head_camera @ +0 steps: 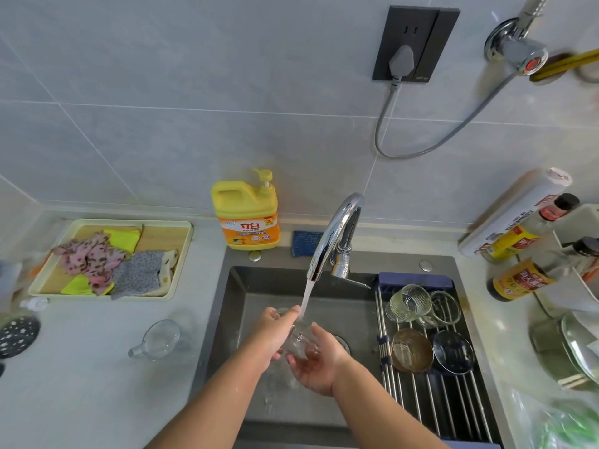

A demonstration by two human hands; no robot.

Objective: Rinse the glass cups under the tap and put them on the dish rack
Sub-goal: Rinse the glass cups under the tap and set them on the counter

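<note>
Water runs from the chrome tap (pixel 334 234) onto a clear glass cup (pixel 296 340) that I hold over the sink (pixel 233 319). My left hand (pixel 274 332) grips the cup from the left, fingers along its rim. My right hand (pixel 316 362) cups it from below and the right. The cup lies tilted between both hands and is partly hidden by them. On the dish rack (pixel 421 393) across the sink's right side lie several glass cups, one ribbed (pixel 410 301), one amber (pixel 411 350), one dark (pixel 453 351). A clear handled cup (pixel 160 338) stands on the counter at the left.
A yellow detergent bottle (pixel 246 212) and a blue sponge (pixel 304 243) sit behind the sink. A tray of cloths (pixel 113 259) lies at the left. Sauce bottles (pixel 518 254) and a pot lid (pixel 580 345) crowd the right counter.
</note>
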